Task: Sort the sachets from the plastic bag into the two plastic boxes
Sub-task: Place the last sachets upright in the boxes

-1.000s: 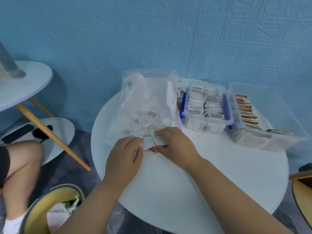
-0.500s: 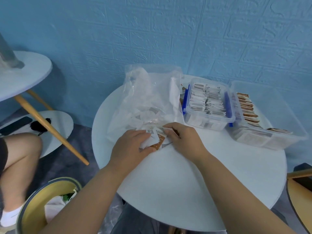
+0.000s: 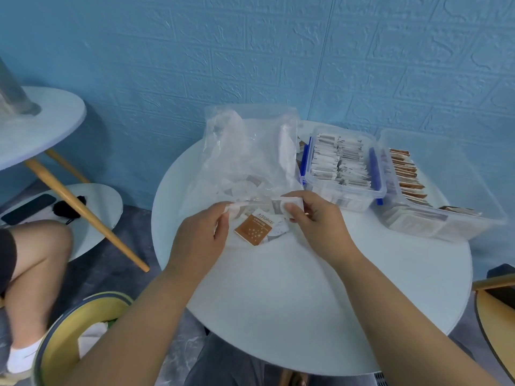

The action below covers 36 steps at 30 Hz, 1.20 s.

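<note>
Bag: clear plastic bag [image 3: 250, 151] lay puffed up on the round white table [image 3: 306, 302]. Its mouth faced the person. White sachets showed through it.
Left hand: left hand [image 3: 200, 240] was at the left side of the bag's mouth. Its fingers were curled and pinched the crumpled edge of the bag.
Right hand: right hand [image 3: 315, 221] was at the right side of the bag's mouth. Its thumb and fingers pinched a small white paper sachet [image 3: 289, 203].
Loose sachet: flat brown and white square sachet [image 3: 255, 228] lay just outside the bag's mouth, between the two hands.
Small box: clear plastic box with blue clips [image 3: 348, 200] stood just to the right of the bag. It was packed with rows of white sachets.
Big box: bigger clear plastic box [image 3: 459, 168] stood farther right of the bag, past the small box. It held a row of brown sachets [image 3: 407, 174].
Bin: round yellow bin [image 3: 61, 344] sat on the floor, well to the left of the bag and nearer the person.
Knee: another person's bare knee [image 3: 36, 260] was far to the left of the bag.
Phone: flat black phone [image 3: 28, 208] lay on a low round white side table [image 3: 106, 201], far to the left of the bag.
</note>
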{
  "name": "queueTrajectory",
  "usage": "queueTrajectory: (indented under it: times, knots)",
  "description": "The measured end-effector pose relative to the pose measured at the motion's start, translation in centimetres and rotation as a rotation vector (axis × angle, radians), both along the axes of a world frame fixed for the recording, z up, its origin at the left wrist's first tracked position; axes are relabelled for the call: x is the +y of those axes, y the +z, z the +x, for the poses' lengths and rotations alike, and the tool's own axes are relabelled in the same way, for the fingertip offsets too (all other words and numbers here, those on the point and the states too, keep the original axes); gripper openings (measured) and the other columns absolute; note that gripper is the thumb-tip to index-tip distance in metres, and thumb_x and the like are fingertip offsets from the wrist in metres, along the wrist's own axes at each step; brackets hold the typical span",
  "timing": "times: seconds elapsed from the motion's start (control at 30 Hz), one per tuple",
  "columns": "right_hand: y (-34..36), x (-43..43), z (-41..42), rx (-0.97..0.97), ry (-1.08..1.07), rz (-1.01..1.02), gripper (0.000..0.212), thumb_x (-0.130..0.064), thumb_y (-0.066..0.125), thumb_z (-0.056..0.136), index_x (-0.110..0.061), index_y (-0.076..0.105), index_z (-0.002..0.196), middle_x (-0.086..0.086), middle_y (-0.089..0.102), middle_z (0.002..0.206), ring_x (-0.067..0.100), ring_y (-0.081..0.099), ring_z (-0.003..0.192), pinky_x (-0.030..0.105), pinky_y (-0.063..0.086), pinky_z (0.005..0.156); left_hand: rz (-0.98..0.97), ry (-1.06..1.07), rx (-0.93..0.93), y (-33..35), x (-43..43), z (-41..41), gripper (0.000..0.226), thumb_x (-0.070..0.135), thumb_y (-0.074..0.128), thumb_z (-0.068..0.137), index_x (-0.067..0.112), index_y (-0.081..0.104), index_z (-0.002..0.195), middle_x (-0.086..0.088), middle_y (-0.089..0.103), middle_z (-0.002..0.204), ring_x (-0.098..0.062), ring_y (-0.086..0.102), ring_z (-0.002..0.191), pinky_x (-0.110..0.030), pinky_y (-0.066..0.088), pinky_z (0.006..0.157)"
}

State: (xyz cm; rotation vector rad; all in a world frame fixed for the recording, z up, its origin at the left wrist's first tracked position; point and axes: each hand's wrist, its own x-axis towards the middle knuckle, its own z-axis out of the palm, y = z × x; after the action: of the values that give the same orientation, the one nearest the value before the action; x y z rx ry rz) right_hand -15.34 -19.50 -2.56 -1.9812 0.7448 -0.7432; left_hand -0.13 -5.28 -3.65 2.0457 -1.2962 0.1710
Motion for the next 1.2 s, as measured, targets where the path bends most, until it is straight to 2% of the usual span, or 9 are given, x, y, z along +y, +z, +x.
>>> queueTrajectory:
  times: [0.07, 0.13, 0.3, 0.43, 0.57, 0.67, 0.9, 1.07, 1.2]
  knots:
    - [0.5, 0.5, 0.1, -0.085, 0.051, 0.143, 0.014, -0.013, 0.06, 0.088, -0.027, 0.059, 0.088, 0.007, 0.069, 0.089, 0.025, 0.067, 0.083, 0.025, 0.056, 0.069, -0.057, 0.047, 0.102, 0.3, 0.0, -0.8, 0.021, 0.015, 0.049, 0.094, 0.01, 0.062, 0.109, 0.002, 0.065, 0.087, -0.007, 0.053, 0.067, -0.007, 0.041, 0.055]
    - [1.0, 1.2, 0.4, -0.189, 0.058, 0.311, 0.012, -0.009, 0.064, 0.085, -0.02, 0.058, 0.086, 0.02, 0.064, 0.089, 0.03, 0.066, 0.08, 0.024, 0.056, 0.062, -0.104, 0.07, 0.302, 0.3, -0.4, -1.7, 0.017, 0.017, 0.046, 0.096, 0.016, 0.059, 0.107, 0.01, 0.062, 0.091, 0.001, 0.054, 0.072, -0.01, 0.045, 0.064]
    - [0.9, 2.2, 1.6, -0.168, 0.003, 0.292, 0.02, -0.014, 0.074, 0.076, -0.015, 0.054, 0.074, -0.001, 0.047, 0.061, 0.01, 0.044, 0.058, 0.02, 0.043, 0.052, -0.199, -0.003, 0.854, 0.6, -1.3, -4.2, 0.015, 0.023, 0.052, 0.093, 0.032, 0.063, 0.095, 0.01, 0.068, 0.09, -0.01, 0.065, 0.086, -0.039, 0.054, 0.081]
    - [0.6, 2.0, 1.5, -0.072, -0.008, 0.174, 0.014, -0.023, 0.071, 0.08, -0.018, 0.059, 0.074, -0.008, 0.052, 0.062, 0.004, 0.045, 0.056, 0.013, 0.037, 0.053, -0.177, 0.029, 0.766, 0.3, -1.6, -4.2, 0.013, 0.023, 0.062, 0.087, 0.029, 0.061, 0.098, 0.012, 0.065, 0.091, -0.009, 0.063, 0.086, -0.03, 0.054, 0.076]
    - [-0.9, 0.8, 0.0, 0.224, 0.012, -0.334, 0.015, -0.023, 0.057, 0.091, -0.015, 0.068, 0.097, -0.004, 0.067, 0.093, 0.012, 0.059, 0.086, 0.017, 0.042, 0.075, -0.14, 0.032, 0.498, 0.0, -1.6, -3.5, 0.013, 0.022, 0.053, 0.093, 0.022, 0.051, 0.106, 0.012, 0.057, 0.098, 0.0, 0.055, 0.081, -0.007, 0.046, 0.065]
    - [-2.4, 0.7, -1.0, 0.398, 0.137, -0.564, 0.031, -0.028, 0.047, 0.088, -0.013, 0.07, 0.103, 0.003, 0.069, 0.104, 0.024, 0.064, 0.097, 0.023, 0.045, 0.084, -0.035, -0.128, 0.296, -0.4, -1.4, -3.3, 0.025, 0.023, 0.045, 0.096, 0.012, 0.046, 0.119, -0.004, 0.063, 0.099, -0.019, 0.061, 0.084, -0.024, 0.049, 0.066]
    - [-2.7, 0.3, -1.7, 0.36, 0.163, -0.524, 0.024, -0.023, 0.056, 0.086, -0.015, 0.072, 0.101, -0.001, 0.069, 0.109, 0.018, 0.063, 0.102, 0.017, 0.04, 0.09, 0.066, -0.079, -0.016, -0.4, -0.2, -0.4, 0.043, 0.033, 0.033, 0.09, 0.004, 0.049, 0.118, -0.017, 0.066, 0.087, -0.036, 0.063, 0.072, -0.034, 0.047, 0.058]
    - [-2.0, 0.3, -0.2, 0.362, 0.0, -0.413, 0.026, -0.022, 0.063, 0.087, -0.013, 0.066, 0.111, 0.002, 0.066, 0.108, 0.022, 0.057, 0.101, 0.015, 0.032, 0.083, -0.037, -0.02, 0.107, 0.1, 0.0, -0.8, 0.036, 0.031, 0.041, 0.092, 0.005, 0.049, 0.116, -0.013, 0.066, 0.093, -0.03, 0.063, 0.077, -0.036, 0.052, 0.062]
    - [-1.3, 0.1, 1.3, 0.545, 0.073, -0.398, 0.041, -0.029, 0.067, 0.078, -0.009, 0.062, 0.114, 0.006, 0.06, 0.117, 0.027, 0.051, 0.108, 0.023, 0.033, 0.089, -0.089, -0.014, 0.264, -0.6, -1.0, -2.7, 0.027, 0.019, 0.046, 0.096, 0.008, 0.046, 0.12, -0.011, 0.063, 0.114, -0.028, 0.06, 0.099, -0.023, 0.045, 0.071]
